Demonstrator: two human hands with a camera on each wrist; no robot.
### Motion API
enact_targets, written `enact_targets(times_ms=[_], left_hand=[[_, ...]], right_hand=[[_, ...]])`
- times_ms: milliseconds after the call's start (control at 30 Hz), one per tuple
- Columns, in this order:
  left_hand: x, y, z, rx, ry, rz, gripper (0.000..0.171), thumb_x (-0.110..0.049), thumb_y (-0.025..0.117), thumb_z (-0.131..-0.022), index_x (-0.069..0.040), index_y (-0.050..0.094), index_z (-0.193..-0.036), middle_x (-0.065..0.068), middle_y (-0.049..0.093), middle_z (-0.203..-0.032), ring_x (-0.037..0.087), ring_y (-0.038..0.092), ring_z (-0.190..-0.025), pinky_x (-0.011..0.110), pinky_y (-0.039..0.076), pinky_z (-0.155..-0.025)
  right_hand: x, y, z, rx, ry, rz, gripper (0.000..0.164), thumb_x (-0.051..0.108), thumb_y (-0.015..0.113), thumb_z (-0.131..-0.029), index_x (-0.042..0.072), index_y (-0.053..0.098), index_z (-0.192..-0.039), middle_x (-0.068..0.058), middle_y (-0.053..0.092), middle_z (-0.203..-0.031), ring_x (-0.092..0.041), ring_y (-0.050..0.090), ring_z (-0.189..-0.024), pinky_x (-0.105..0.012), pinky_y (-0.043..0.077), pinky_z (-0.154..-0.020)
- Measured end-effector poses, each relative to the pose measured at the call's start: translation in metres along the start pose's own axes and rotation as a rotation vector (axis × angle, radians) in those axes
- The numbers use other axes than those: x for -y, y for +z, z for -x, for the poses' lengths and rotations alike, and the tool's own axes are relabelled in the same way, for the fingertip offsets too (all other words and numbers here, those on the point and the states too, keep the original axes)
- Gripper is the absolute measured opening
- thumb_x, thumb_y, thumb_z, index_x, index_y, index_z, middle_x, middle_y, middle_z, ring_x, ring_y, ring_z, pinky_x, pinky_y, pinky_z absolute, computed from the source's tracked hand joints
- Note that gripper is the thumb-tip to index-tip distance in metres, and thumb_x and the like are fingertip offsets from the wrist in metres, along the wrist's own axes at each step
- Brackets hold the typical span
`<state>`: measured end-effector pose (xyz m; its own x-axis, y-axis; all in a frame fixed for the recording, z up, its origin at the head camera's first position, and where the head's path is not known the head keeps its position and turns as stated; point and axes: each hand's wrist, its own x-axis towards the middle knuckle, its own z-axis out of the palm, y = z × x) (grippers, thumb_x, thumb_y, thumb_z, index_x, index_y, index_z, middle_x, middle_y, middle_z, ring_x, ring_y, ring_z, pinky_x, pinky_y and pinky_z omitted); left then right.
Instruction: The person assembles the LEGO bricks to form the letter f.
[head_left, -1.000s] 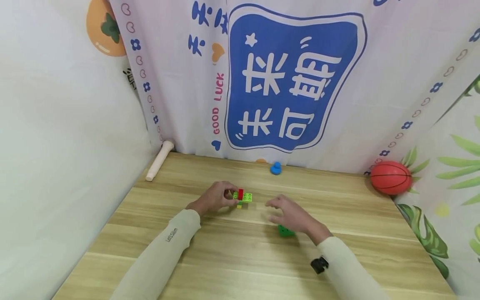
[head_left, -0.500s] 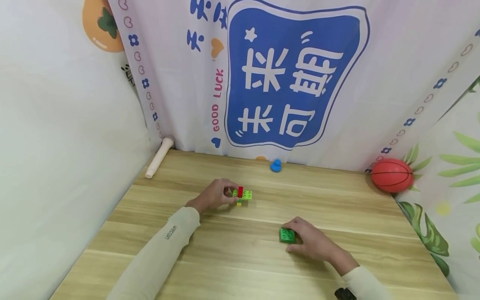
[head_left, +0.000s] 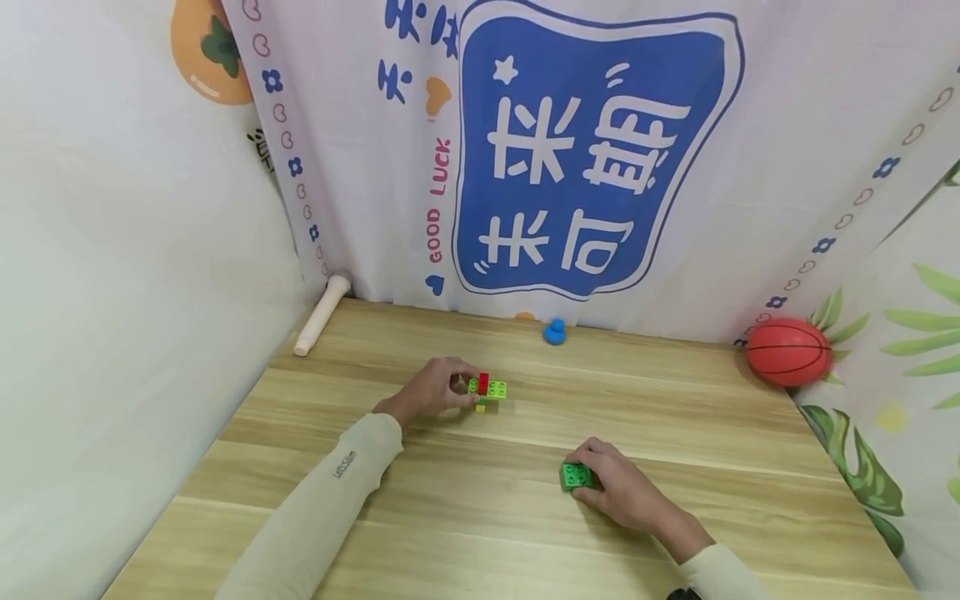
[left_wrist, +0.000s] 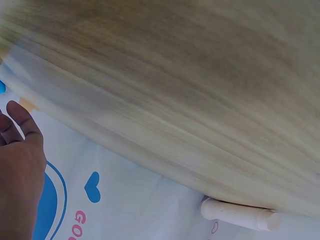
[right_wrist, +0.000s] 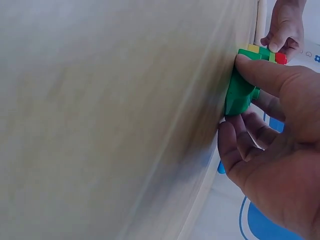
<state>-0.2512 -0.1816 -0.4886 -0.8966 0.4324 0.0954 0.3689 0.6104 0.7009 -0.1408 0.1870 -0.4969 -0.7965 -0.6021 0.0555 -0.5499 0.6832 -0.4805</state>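
Note:
In the head view my left hand pinches a small toy-brick build by its left end. Lime green studs show on top, with a red brick across them and a bit of yellow underneath. Nearer to me and to the right, my right hand grips a green studded toy brick between thumb and fingers, low at the tabletop. The right wrist view shows the thumb on one end of this green brick and fingertips at the other. The left wrist view leaves the held build out of frame.
On the wooden table, a pale cylindrical stick lies at the back left. A small blue knob-shaped piece stands near the back edge, and a red basketball at the back right corner. Printed cloth hangs behind.
My right hand has come down and back toward me, from above the green brick to a grip on it. The left hand keeps its hold on the build in place.

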Motion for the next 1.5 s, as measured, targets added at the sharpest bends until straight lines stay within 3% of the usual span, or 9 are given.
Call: enact_targets(times_ms=[400,667,967,1233,1500], left_hand=[[0.002,0.0,0.002,0.01,-0.015,0.002,0.035,-0.021,0.085,-0.094,-0.008,0.078,-0.125,0.006,0.074,-0.11,0.015,0.061,-0.092,0.028,0.054,-0.081],[0.003,0.0,0.004,0.011,-0.021,0.006,0.035,-0.02,0.085,-0.094,-0.007,0.077,-0.125,0.006,0.074,-0.11,0.016,0.061,-0.092,0.028,0.054,-0.081],[0.007,0.002,0.003,0.011,0.006,-0.01,0.032,-0.022,0.085,-0.094,-0.011,0.079,-0.124,0.004,0.075,-0.109,0.015,0.06,-0.091,0.028,0.053,-0.081],[0.008,0.002,-0.001,-0.005,0.047,-0.045,0.03,-0.021,0.084,-0.094,-0.012,0.08,-0.123,0.002,0.075,-0.107,0.014,0.061,-0.091,0.026,0.053,-0.08],[0.005,0.001,-0.001,-0.028,0.094,-0.058,0.029,-0.018,0.084,-0.094,-0.009,0.08,-0.122,0.004,0.078,-0.109,0.016,0.061,-0.088,0.023,0.051,-0.076]], right_hand=[[0.009,-0.012,-0.02,0.05,0.028,0.058,0.038,0.021,0.083,-0.095,0.007,0.072,-0.129,0.001,0.069,-0.116,-0.01,0.063,-0.101,-0.03,0.056,-0.085],[0.021,-0.029,-0.07,-0.051,0.083,0.005,0.033,0.016,0.083,-0.096,0.008,0.07,-0.126,-0.001,0.072,-0.115,-0.017,0.067,-0.106,-0.04,0.059,-0.092],[0.04,-0.033,-0.134,-0.16,-0.004,-0.028,0.034,0.017,0.083,-0.096,0.007,0.075,-0.127,-0.007,0.075,-0.117,-0.023,0.07,-0.106,-0.05,0.06,-0.097],[0.059,-0.027,-0.162,-0.148,-0.041,-0.078,0.037,0.018,0.083,-0.096,0.008,0.075,-0.13,-0.01,0.075,-0.123,-0.026,0.071,-0.11,-0.051,0.059,-0.101],[0.063,-0.018,-0.175,-0.127,-0.015,-0.067,0.032,0.017,0.085,-0.094,0.01,0.078,-0.125,-0.007,0.076,-0.117,-0.021,0.069,-0.105,-0.044,0.06,-0.096]])
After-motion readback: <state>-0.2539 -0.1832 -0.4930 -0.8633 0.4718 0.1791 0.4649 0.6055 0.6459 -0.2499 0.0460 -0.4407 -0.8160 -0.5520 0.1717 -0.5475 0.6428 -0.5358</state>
